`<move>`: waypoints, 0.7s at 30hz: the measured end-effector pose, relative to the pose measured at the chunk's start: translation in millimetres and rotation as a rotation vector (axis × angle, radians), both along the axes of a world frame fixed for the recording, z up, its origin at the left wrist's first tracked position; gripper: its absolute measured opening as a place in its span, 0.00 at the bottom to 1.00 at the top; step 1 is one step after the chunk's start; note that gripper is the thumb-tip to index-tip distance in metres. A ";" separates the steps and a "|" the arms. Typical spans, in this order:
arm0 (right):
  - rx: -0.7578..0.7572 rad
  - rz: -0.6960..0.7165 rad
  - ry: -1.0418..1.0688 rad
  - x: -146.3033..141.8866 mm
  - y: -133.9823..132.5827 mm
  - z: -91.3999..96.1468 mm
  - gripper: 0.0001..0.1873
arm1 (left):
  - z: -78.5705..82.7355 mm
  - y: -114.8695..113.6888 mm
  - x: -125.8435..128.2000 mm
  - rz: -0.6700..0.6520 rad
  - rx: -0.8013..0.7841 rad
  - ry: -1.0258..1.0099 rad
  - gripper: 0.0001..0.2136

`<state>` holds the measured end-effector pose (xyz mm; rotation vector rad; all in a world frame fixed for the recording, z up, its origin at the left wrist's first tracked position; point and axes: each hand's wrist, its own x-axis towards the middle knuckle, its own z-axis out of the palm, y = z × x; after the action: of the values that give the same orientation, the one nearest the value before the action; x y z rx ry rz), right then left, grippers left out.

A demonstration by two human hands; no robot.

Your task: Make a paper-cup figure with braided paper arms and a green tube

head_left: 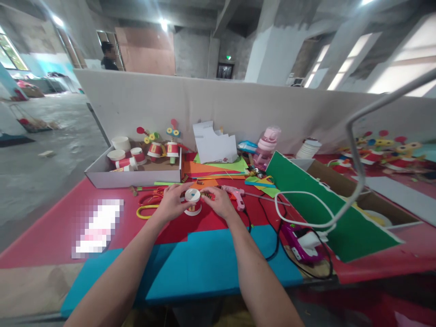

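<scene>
A small paper cup [193, 210] with a red band and a yellowish label stands on the red table cover, its white end with a small blue-green spot facing up. My left hand [173, 202] holds it from the left, thumb across the front and forefinger by the top. At the cup's right side, my right hand [220, 202] is curved with thumb and fingers apart. A dark coiled spring [206, 195] shows in the gap of that hand; it does not look gripped. Yellow-handled scissors [147, 211] lie left of my left hand, and a pink glue gun [237, 196] lies right of my right.
A white box [136, 179] with paper cups and finished cup figures stands back left. To the right are a green-sided box [327, 204], a purple power strip [301, 245] with cables, and a white lamp arm [356, 150]. A pink bottle [268, 145] stands by the partition.
</scene>
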<state>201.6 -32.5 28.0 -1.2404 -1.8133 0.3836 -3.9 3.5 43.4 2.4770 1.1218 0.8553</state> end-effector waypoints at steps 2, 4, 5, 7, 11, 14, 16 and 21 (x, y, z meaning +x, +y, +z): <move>0.002 0.000 0.003 0.0 -0.4 -0.3 0.09 | 0.6 -0.3 -0.5 -0.002 -0.001 0.009 0.27; 0.004 -0.006 0.003 -0.4 -1.0 -0.8 0.09 | 1.2 -0.9 -0.8 -0.005 0.011 0.018 0.27; 0.002 -0.009 0.000 -0.7 -1.3 -1.1 0.09 | 1.5 -1.3 -0.8 -0.006 0.020 0.023 0.26; 0.000 -0.017 -0.002 -1.6 -2.0 -1.6 0.10 | 1.9 -1.8 -0.7 -0.009 0.039 0.037 0.26; 0.000 -0.025 0.007 -2.8 -3.6 -1.1 0.12 | 1.5 -2.2 -0.4 -0.013 0.061 0.055 0.26; -0.004 -0.034 0.016 -2.7 -4.8 -0.3 0.14 | 0.7 -2.1 -0.5 -0.018 0.069 0.054 0.27; -0.008 -0.038 0.026 -2.3 -4.9 -1.0 0.14 | 0.3 -2.0 -0.7 -0.022 0.072 0.052 0.27; -0.007 -0.038 0.051 -0.8 -3.2 -6.9 0.15 | 0.6 -2.1 -1.2 -0.030 0.086 0.045 0.27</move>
<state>200.8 -35.6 21.2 -1.2576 -1.7436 0.3974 -5.1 1.4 44.0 2.5888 1.0808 0.8602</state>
